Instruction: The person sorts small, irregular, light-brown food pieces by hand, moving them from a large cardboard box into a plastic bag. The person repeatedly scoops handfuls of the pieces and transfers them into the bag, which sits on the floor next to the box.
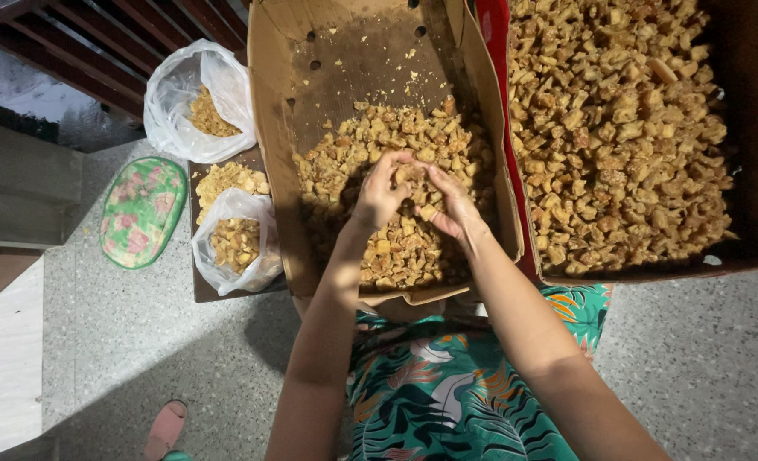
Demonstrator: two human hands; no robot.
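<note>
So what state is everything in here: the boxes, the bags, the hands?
Left box: open, partly filled with golden chunks.
Right box: open, heaped full.
Upper bag: open, holds a little.
Lower bag: open, part full.
Left hand: cupped on chunks.
Right hand: cupped on chunks.

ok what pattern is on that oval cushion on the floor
The oval cushion is green with pink flowers, seen in the head view.
</note>
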